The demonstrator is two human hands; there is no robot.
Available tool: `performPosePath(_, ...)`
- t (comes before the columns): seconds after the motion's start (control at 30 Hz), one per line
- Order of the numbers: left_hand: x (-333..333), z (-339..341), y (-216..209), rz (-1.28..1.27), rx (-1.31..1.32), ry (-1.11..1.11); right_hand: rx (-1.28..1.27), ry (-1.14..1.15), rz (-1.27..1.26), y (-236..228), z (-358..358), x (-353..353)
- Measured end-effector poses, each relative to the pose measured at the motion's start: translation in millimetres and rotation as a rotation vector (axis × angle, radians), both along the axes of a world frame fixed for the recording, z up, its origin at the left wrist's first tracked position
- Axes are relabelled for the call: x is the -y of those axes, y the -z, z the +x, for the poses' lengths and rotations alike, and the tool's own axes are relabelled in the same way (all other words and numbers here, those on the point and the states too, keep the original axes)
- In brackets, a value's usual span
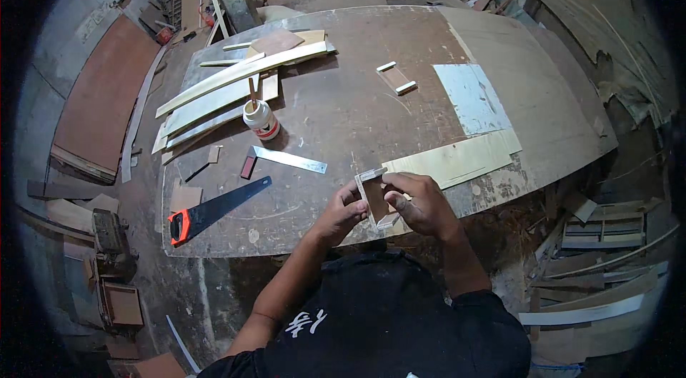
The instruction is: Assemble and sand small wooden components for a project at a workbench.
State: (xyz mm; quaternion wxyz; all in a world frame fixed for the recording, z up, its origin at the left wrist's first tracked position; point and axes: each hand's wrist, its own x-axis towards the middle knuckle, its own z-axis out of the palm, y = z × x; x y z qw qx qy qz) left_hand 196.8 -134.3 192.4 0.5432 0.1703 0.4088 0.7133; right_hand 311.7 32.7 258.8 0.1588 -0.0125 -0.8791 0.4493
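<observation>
Between my two hands, at the near edge of the worktable, I hold a small rectangular wooden frame (371, 196) tilted on its end. My left hand (341, 214) grips its left side, thumb on the near face. On the other side my right hand (420, 202) is closed on the frame, its thumb bent toward the inside. Some of the fingers are hidden behind the wood. A second small wooden piece with two pale end strips (396, 78) lies farther back on the table.
Left on the worktable (321, 121) are a handsaw (227, 208), a try square (289, 159), a white glue jar (261, 121) with a stick in it, and stacked wooden strips (214, 96). A pale board (457, 158) and a white-painted panel (471, 98) lie right. Scrap wood (604, 228) stands beyond the right edge.
</observation>
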Motion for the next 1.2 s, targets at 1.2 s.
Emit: performPosePath(1.2,-0.5,0.0,2.9,0.158,0.082,0.079,-0.013,0.027,-0.128,15.0,4.5,-6.7)
